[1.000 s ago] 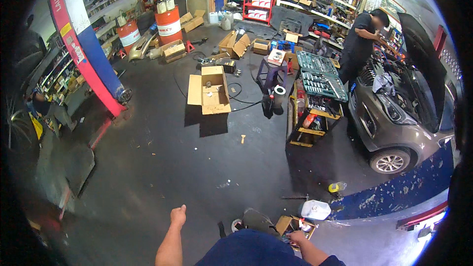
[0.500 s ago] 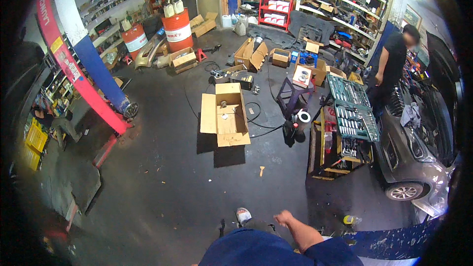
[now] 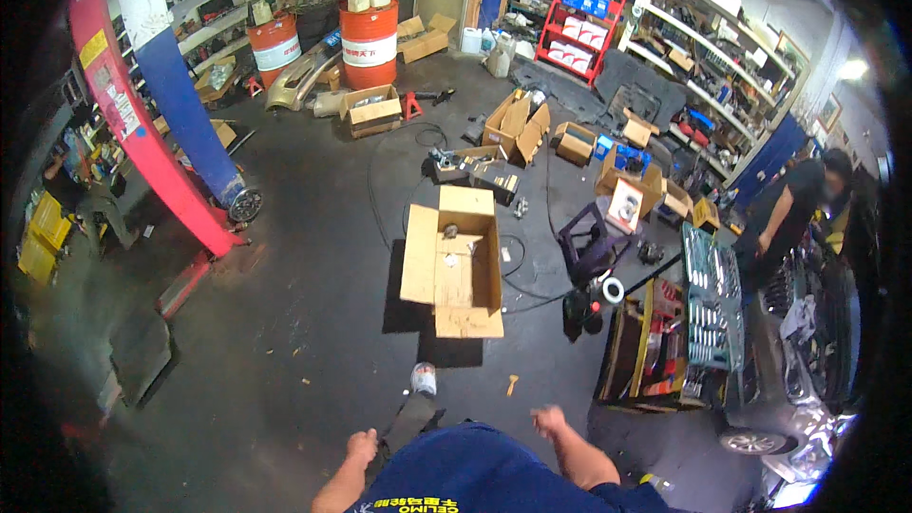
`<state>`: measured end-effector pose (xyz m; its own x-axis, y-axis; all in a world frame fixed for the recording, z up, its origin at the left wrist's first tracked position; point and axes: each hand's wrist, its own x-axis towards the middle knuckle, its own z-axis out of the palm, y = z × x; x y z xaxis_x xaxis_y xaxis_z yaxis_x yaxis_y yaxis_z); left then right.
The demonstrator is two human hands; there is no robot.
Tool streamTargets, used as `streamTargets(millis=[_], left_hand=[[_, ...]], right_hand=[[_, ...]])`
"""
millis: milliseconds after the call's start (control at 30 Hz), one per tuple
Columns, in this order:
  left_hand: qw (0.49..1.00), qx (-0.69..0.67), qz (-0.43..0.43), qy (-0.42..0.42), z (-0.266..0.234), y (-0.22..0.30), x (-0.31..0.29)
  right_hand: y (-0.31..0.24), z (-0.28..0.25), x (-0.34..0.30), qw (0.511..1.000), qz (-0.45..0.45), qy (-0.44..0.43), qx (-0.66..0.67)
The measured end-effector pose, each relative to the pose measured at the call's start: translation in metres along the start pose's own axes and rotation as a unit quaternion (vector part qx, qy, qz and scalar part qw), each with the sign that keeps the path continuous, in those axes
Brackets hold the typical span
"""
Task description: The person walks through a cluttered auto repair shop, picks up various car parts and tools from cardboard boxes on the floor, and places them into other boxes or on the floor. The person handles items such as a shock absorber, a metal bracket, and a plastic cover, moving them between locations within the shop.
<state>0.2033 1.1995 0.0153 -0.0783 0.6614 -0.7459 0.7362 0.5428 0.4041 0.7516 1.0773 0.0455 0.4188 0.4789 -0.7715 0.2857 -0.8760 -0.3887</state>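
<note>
My left hand (image 3: pixel 361 446) hangs at my left side, fingers loosely curled, with nothing seen in it. On the other side, my right hand (image 3: pixel 547 421) is held out low over the floor, its fingers also curled and no object showing. Neither hand touches anything. Between them one shoe (image 3: pixel 424 379) of mine is set forward on the dark floor. Ahead of it stands an open cardboard box (image 3: pixel 418 256) with its flaps spread; a small metallic part (image 3: pixel 450 230) lies inside. A small yellowish scraper-like piece (image 3: pixel 512 385) lies on the floor beyond my right hand.
To the right are a tool cart (image 3: pixel 622 351) with an open socket set (image 3: pixel 712 309), a car (image 3: pixel 798 399) with raised hood, and a person (image 3: pixel 793 199) bending over it. A red lift post (image 3: pixel 142 133) stands left. Hoses (image 3: pixel 532 299) and a purple stool (image 3: pixel 589 242) lie beyond the box.
The box is nearer and my shoe has come further forward. My left hand has come into view; my right hand stays low at the right. The bottle on the floor is now mostly hidden.
</note>
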Motion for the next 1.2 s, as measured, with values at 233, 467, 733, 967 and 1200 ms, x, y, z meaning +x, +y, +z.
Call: streamTargets(millis=[233,467,733,967,1200], left_hand=[[0.982,-0.178,0.028,0.064,-0.178,0.160,0.125],[0.960,-0.263,0.044,0.081,-0.242,0.209,0.178],[0.962,-0.262,-0.072,-0.010,-0.168,0.124,0.156],[0.877,-0.431,-0.205,-0.047,-0.102,0.018,0.127],[0.894,-0.393,-0.214,-0.019,-0.128,0.069,0.149]], right_hand=[[-0.005,0.016,-0.029,0.975,0.173,-0.066,0.120],[-0.145,-0.003,0.002,0.958,-0.067,-0.025,-0.279],[-0.278,-0.030,0.044,0.984,-0.091,0.101,-0.117],[-0.323,-0.049,0.071,0.992,0.033,0.017,-0.121],[-0.340,-0.044,0.111,0.979,-0.055,0.047,-0.190]])
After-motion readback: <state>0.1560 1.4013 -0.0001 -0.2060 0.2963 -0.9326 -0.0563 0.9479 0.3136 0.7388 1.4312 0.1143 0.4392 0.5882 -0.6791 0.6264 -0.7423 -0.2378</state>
